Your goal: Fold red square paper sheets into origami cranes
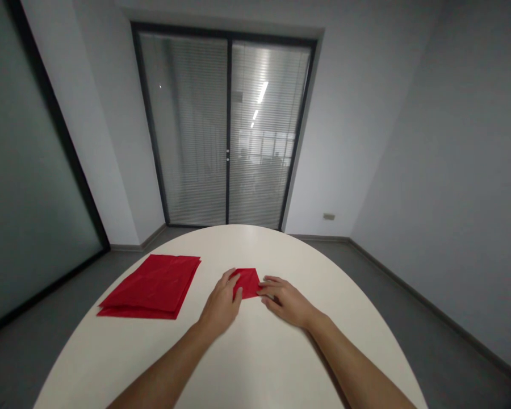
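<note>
Fingers of the left hand (221, 305) spread, thumb apart, at the left edge of the small red folded piece (248, 286), which lies mid-table (255, 363) between both hands, long axis unclear, right hand (284, 300) equally near at its right edge, pinch indeterminable.

small red sheet (249, 281) partly hidden by left hand (222, 302), forearms (164, 369) cropped

Here the small red piece (248, 280) looks matt and papery, the larger red bundle (153, 284) matt too, lightly wrinkled, the desk (255, 369) smooth, softly sheened, walls (375, 113) matt, glass doors (187, 142) glossy, side panel (25, 170) frosted-looking.
</note>
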